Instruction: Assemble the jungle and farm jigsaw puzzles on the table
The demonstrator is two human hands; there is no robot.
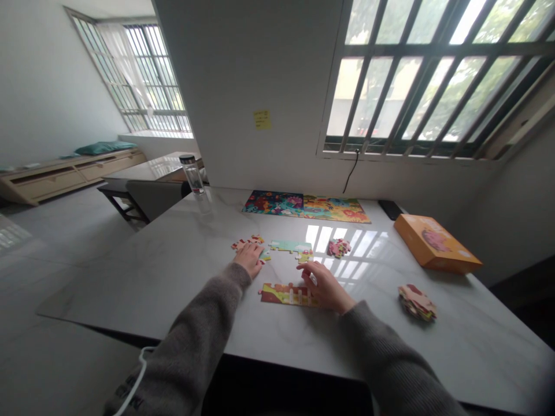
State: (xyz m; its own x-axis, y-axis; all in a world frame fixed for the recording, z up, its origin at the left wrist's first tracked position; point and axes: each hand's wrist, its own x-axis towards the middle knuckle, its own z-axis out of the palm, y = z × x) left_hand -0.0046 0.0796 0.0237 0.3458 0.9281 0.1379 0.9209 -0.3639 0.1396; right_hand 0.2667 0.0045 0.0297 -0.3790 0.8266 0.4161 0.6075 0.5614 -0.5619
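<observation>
My left hand (249,258) is closed around the near edge of a loose heap of jigsaw pieces (248,242). A small puzzle piece (262,262) with red and white on it shows between its thumb and fingers. Touching its fingertips lies a pale blue and green piece (266,255). My right hand (323,284) hovers with bent, parted fingers, nothing visible in them. Below it lies a joined brown and green puzzle strip (281,293), its right end partly covered. Farther back, a joined light blue strip (288,246) bends toward me at its right end.
Puzzle piles lie at the right, one pink (339,248), one larger (417,303). An orange box (437,242) and a black phone-like object (390,210) are beyond. Two colourful picture sheets (306,207) lie by the wall. A glass bottle (193,175) stands back left.
</observation>
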